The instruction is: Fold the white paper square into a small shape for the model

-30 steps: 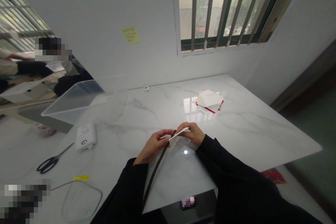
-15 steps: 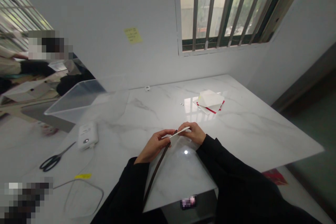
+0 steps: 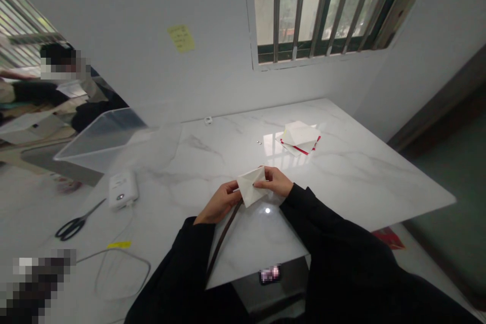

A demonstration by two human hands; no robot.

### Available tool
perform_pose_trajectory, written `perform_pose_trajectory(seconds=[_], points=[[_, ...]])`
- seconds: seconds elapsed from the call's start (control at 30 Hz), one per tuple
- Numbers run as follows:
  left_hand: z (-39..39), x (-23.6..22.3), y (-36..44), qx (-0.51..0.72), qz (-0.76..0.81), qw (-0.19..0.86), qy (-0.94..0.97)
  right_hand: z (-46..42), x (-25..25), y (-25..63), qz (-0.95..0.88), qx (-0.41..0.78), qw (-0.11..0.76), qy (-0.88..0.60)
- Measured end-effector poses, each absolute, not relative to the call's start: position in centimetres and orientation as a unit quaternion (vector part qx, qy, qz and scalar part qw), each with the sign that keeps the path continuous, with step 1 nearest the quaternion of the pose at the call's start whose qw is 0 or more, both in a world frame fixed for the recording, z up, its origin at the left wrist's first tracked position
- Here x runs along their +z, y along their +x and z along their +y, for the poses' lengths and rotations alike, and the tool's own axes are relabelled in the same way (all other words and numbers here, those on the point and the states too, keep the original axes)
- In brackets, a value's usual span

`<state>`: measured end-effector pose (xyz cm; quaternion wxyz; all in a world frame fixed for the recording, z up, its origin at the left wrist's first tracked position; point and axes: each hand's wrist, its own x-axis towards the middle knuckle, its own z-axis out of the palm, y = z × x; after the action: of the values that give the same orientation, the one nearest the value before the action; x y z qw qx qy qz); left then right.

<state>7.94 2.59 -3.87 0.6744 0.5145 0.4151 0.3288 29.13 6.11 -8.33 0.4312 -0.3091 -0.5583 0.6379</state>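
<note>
Above the marble-patterned table, a small folded white sheet [image 3: 249, 193], of paper or cloth, is spread between my hands with its flat face toward me. My left hand [image 3: 218, 204] pinches its left edge, fingers partly hidden behind it. My right hand [image 3: 278, 181] grips the right side, thumb on the front face and fingers behind. From beside my left hand a brown strap [image 3: 225, 235] hangs down toward the table's front edge; whether the left fingers also hold it is hidden.
White pieces with red edging [image 3: 301, 136] lie farther back. To the left are a white power bank [image 3: 123, 190] with a cable, black-handled scissors [image 3: 72, 227] and a clear plastic bin [image 3: 100, 136]. A phone [image 3: 270, 274] lies below the front edge. Another person sits far left.
The white sheet has turned from edge-on to showing its broad face. My right thumb now lies across its front. The camera view has shifted slightly.
</note>
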Motion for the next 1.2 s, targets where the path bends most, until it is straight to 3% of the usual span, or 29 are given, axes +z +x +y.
perform_pose_trajectory(seconds=[0.43,0.7,0.9,1.0,1.2], points=[[2.1,-4.8,6.6,0.306,0.420,0.625,0.582,8.2,-10.1,32.1,-0.471,0.629,0.511,-0.348],[4.1,-5.4,5.2,0.472,0.418,0.622,0.464,8.4,-10.7,31.3,-0.452,0.537,0.549,-0.454],[4.2,-5.3,5.3,0.474,0.418,0.615,0.472,7.0,-10.1,30.2,-0.603,0.343,0.509,-0.510],[3.9,-5.3,5.6,0.468,0.405,0.622,0.480,6.5,-9.4,30.2,-0.622,0.327,0.493,-0.512],[4.2,-5.6,5.7,0.487,0.387,0.623,0.474,6.5,-8.7,30.5,-0.722,0.319,0.371,-0.489]])
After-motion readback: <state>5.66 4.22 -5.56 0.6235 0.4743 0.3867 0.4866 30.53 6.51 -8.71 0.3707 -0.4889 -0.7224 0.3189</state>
